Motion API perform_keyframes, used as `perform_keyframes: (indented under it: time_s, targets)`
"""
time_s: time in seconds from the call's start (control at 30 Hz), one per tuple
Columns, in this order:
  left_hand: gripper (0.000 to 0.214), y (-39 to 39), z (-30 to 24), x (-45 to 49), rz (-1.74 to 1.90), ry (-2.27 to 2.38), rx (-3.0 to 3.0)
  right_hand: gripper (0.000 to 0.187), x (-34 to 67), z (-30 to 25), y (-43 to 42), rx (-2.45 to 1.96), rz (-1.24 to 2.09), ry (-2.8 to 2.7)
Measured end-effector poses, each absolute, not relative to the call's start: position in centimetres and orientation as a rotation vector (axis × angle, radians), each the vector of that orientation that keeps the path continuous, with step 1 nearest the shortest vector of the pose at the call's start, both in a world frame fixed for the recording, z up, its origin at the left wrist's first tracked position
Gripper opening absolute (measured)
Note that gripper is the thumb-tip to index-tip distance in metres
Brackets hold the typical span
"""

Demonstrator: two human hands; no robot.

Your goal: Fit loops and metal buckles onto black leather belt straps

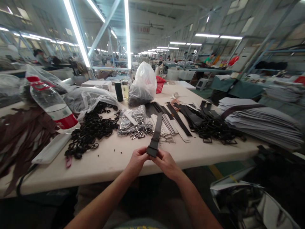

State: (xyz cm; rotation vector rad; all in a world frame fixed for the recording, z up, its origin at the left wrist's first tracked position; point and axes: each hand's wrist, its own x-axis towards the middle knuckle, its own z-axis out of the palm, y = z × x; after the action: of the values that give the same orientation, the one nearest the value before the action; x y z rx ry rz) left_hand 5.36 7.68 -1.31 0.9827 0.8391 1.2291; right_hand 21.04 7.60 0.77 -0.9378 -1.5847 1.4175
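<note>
Both hands meet at the table's front edge on a dark strap with a loop around it near the close end. My left hand pinches the near end from the left, and my right hand grips it from the right. The strap points away from me, over a row of pale strips. Left of it lies a clear bag of metal buckles, some spilling out. A heap of black loops spreads further left. Black straps with buckles are piled to the right.
On the left stand a plastic bottle and brown strips. A dark cylinder, a glass jar, a white plastic bag and a red basket stand behind. A stack of grey sheets sits at the right.
</note>
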Motion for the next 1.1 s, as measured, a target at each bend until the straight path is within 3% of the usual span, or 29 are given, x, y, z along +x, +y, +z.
perform_keyframes:
  time_s: [0.17,0.5,0.73,1.1]
  targets:
    - [0.033,7.5,-1.6,7.1,1.222,0.897,0.932,0.056,19.9,-0.6,7.8,-0.909,1.441,-1.269]
    - [0.041,8.0,-1.9,10.1,1.178,0.864,0.766,0.049,19.8,-2.2,8.5,-0.894,1.439,-0.868]
    - [0.050,9.7,-2.0,10.8,1.155,0.833,0.741,0.048,20.4,-2.2,10.3,-0.933,1.345,-0.891]
    - [0.036,11.3,-2.2,2.3,1.083,1.109,1.323,0.054,21.3,-4.0,13.4,-1.034,1.249,-1.004]
